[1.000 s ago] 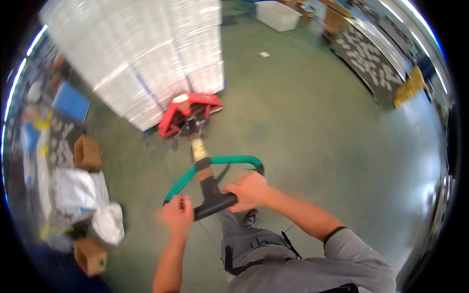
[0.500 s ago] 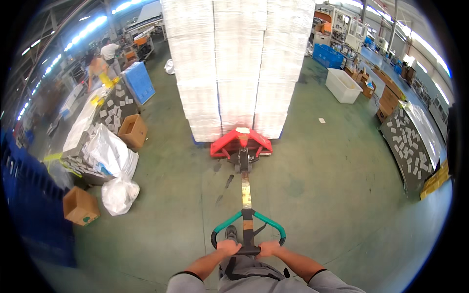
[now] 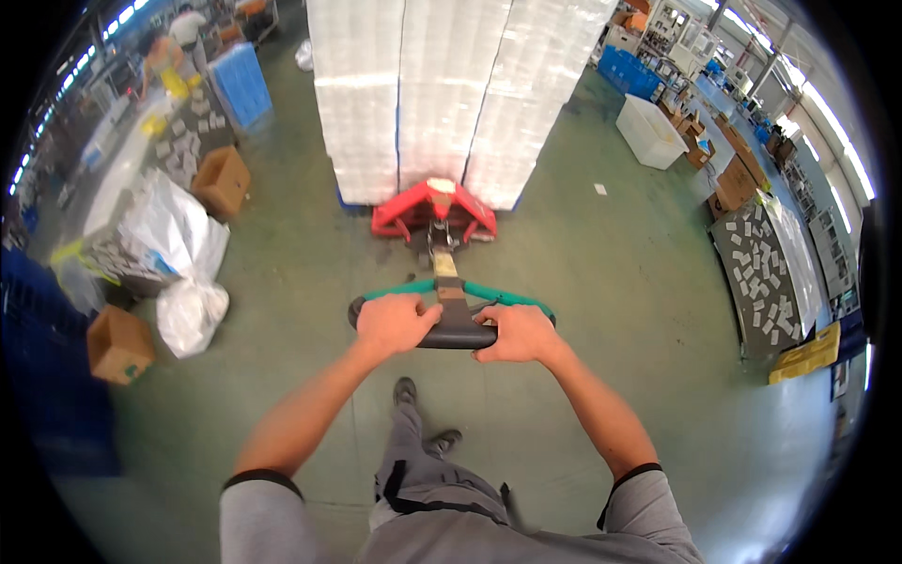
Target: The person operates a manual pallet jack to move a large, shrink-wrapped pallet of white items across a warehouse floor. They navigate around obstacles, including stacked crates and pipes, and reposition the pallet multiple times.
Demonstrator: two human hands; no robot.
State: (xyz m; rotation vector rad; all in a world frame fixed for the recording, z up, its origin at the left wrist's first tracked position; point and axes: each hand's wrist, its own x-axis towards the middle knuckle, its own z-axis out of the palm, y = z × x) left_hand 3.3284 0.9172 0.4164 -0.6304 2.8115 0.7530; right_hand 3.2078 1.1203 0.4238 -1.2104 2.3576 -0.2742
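My left hand (image 3: pixel 393 321) is wrapped round the left part of a black grip bar on a pallet jack handle (image 3: pixel 455 336). The same bar's right part is gripped by my right hand (image 3: pixel 520 332), its thumb lying toward the middle. Green tubes run from the bar's ends to the handle's shaft. Beyond it is the red pallet jack (image 3: pixel 404 209), up against a tall stack of white wrapped packs (image 3: pixel 437 103) on a blue base. Both my arms reach forward, and the stack's top lies outside the picture.
On the left stand cardboard boxes (image 3: pixel 120 344), white plastic bags (image 3: pixel 192 315), a blue panel (image 3: pixel 241 85) and two blurred people near a bench. To the right are a white tub (image 3: pixel 650 133), a blue crate (image 3: pixel 629 70) and a dark panel with pale pieces (image 3: pixel 759 273).
My arms have stretched out and the handle now sits farther from my body, still in both hands. Jack and stack appear higher in the view. My legs have changed position.
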